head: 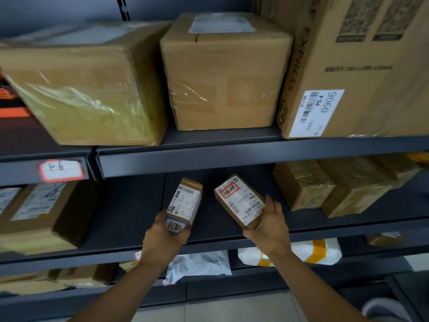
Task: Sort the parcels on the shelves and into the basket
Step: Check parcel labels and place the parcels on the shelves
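Left-hand grip [166, 235]: the fingers are curled around the near end of the left small parcel [185, 201] and hold it from below and from the side.
Right-hand grip [270, 225]: the thumb stands up along the right side and the fingers wrap under the near end of the right small parcel [239, 201].
Left small parcel: a narrow brown box with a white shipping label on top and a blue-edged sticker at the near end. It is over the middle shelf [130, 217] and points away from the person.
Right small parcel: a brown box with a white label and a red-edged sticker. It is turned diagonally, beside the left one but apart from it.
Contact with shelf: it seems that both far ends are low over the shelf board, but I cannot tell if they touch it.
Upper shelf [209, 161]: it carries a tape-wrapped carton [83, 89], a square carton [222, 75] and a tall carton [348, 66] with the number 9060.
Middle shelf, sides: a labelled box [39, 217] is at the left and two taped boxes [304, 184] are at the right.
Lower shelf [255, 284]: a grey mail bag [199, 263] and a white bag with yellow tape [320, 252] lie there.
Shelf tag [60, 170]: a red-edged sticker on the upper shelf front, at the left.
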